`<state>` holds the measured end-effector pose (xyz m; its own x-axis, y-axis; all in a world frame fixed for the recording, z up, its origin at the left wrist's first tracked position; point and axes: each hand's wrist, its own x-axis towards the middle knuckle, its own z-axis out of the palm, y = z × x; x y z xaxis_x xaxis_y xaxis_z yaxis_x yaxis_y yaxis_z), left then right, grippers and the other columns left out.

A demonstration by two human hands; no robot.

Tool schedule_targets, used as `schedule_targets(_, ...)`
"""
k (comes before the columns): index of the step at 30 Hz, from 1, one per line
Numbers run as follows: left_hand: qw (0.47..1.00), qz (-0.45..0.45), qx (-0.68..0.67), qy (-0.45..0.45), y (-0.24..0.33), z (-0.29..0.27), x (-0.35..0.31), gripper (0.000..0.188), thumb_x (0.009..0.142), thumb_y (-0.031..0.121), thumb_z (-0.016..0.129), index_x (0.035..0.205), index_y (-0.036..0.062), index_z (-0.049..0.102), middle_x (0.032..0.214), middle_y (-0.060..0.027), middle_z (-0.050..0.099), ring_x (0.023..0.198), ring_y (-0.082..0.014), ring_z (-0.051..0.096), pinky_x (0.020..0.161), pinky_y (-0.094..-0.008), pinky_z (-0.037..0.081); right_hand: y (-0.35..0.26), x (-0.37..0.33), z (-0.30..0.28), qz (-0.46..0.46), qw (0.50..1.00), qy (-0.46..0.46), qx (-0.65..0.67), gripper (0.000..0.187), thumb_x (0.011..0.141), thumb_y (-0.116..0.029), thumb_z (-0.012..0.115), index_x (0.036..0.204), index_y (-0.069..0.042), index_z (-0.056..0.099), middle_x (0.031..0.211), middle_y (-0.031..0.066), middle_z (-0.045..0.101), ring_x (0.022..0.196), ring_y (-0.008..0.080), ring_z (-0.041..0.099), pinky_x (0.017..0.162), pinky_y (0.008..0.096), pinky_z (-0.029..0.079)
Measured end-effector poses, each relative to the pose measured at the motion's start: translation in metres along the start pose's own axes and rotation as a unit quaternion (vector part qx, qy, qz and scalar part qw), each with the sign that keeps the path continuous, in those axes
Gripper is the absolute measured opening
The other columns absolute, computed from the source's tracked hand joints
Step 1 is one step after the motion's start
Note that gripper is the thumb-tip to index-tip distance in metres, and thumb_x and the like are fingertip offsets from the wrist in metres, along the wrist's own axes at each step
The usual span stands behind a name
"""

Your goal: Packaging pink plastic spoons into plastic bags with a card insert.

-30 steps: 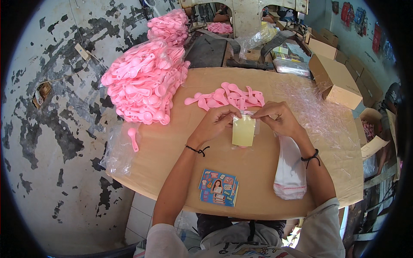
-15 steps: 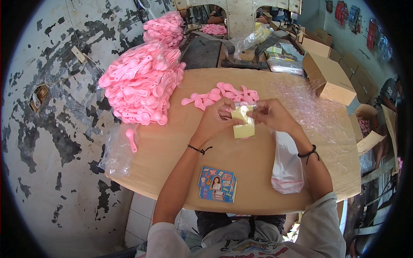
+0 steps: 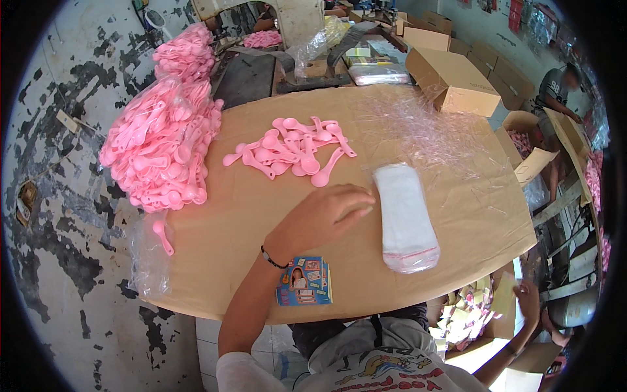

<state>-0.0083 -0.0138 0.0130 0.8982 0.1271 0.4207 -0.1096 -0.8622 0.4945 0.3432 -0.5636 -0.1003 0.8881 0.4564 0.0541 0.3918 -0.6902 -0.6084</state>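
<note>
My left hand [image 3: 330, 212] hovers over the middle of the table, its fingers loosely bent, a gap between thumb and fingers, nothing held. Just right of it lies a stack of clear plastic sleeves [image 3: 406, 215]. Below its wrist is a small stack of blue printed cards [image 3: 305, 281]. Beyond the fingertips, pink plastic spoons [image 3: 294, 153] lie in a loose heap. Off the table's right front edge, my right hand [image 3: 528, 304] is beside an open carton [image 3: 499, 323] of small yellow-and-pink packets [image 3: 467, 317]. Its fingers look apart, with no held thing visible.
Large bagged piles of pink spoons [image 3: 160, 144] stand at the left by the peeling wall. Thin clear plastic strips [image 3: 431, 127] litter the far right. A cardboard box [image 3: 454, 78] and a machine [image 3: 294, 26] are at the back. A person [image 3: 555, 91] sits at the right.
My right hand has gone from the middle down to the carton at the lower right. The packet with a yellow card has left both hands. My left hand has come nearer; the view has shifted right.
</note>
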Motion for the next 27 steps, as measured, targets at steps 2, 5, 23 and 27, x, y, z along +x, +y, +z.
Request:
schedule_targets(2,0.999,-0.010,-0.021,-0.027,0.011,0.010,0.005,0.032,0.089,0.013,0.063,0.119,0.0018,0.060,0.127,-0.0144,0.059,0.111,-0.0296,0.060,0.094,-0.0367,0.049,0.009,-0.023,0.012,0.088,0.990,0.108,-0.002,0.034,0.091,-0.016,0.063,0.118,0.003,0.059,0.113,0.0145,0.060,0.099,0.0178,0.058,0.083,0.0321,0.048)
schedule_targets(5,0.997,-0.003,-0.039,-0.070,0.030,0.031,0.014,0.035,0.089,0.015,0.063,0.122,0.0027,0.059,0.136,-0.0154,0.052,0.125,-0.0315,0.050,0.103,-0.0384,0.043,-0.107,-0.019,0.029,-0.014,0.980,0.133,0.149,0.030,0.094,-0.019,0.058,0.113,0.004,0.061,0.104,0.0128,0.064,0.095,0.0184,0.059,0.083,0.0310,0.047)
schedule_targets(23,0.993,0.051,0.046,-0.095,0.025,0.061,-0.001,0.044,0.090,0.019,0.060,0.132,0.0072,0.052,0.147,-0.0105,0.041,0.137,-0.0288,0.038,0.113,-0.0403,0.033,-0.353,0.044,0.146,-0.250,0.946,-0.183,0.094,0.021,0.087,-0.013,0.068,0.081,0.007,0.065,0.065,0.0161,0.064,0.057,0.0209,0.060,0.057,0.0311,0.047)
schedule_targets(27,0.988,0.089,0.066,-0.104,0.016,0.066,-0.004,0.041,0.091,0.020,0.058,0.130,0.0077,0.055,0.145,-0.0097,0.044,0.136,-0.0285,0.039,0.114,-0.0399,0.031,-0.359,0.047,0.138,-0.292,0.938,-0.186,0.025,0.016,0.090,-0.008,0.061,0.084,0.006,0.065,0.067,0.0187,0.065,0.058,0.0220,0.062,0.058,0.0322,0.048)
